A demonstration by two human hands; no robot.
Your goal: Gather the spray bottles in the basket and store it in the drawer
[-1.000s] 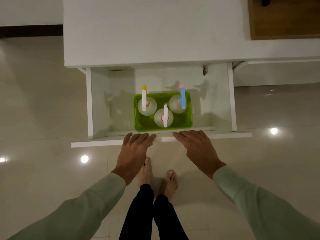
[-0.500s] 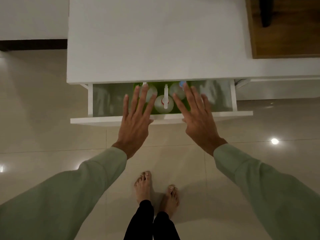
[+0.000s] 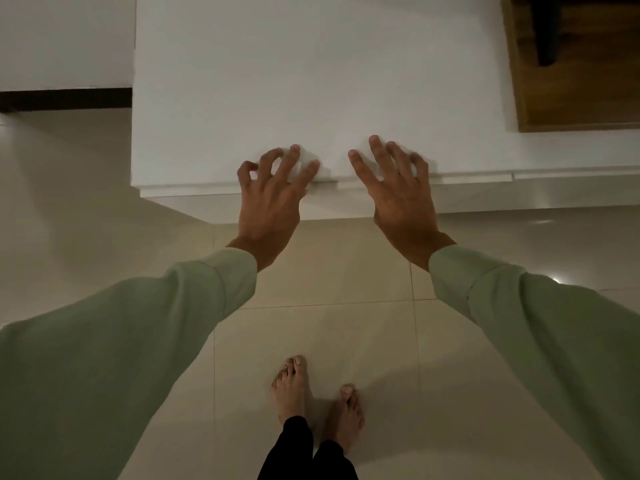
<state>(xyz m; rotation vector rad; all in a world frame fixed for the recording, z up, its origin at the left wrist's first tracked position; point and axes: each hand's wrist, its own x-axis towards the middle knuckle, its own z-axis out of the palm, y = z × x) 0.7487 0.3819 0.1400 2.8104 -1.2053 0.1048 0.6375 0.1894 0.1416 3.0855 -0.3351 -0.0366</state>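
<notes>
The white drawer (image 3: 194, 191) sits pushed in under the white cabinet top (image 3: 311, 81); only its front edge shows. The green basket and the spray bottles are hidden inside. My left hand (image 3: 273, 192) hovers over the front edge with fingers spread and curled, holding nothing. My right hand (image 3: 398, 188) is beside it to the right, fingers apart over the same edge, also empty.
A second drawer front (image 3: 571, 174) runs to the right. A wooden surface (image 3: 581, 64) with a dark object lies at the top right. My bare feet (image 3: 311, 400) stand on the glossy beige tile floor (image 3: 104, 220).
The drawer slid from wide open to shut, and the basket with its bottles went out of sight. Both hands travelled forward with the drawer front; my fingers now curl above the edge.
</notes>
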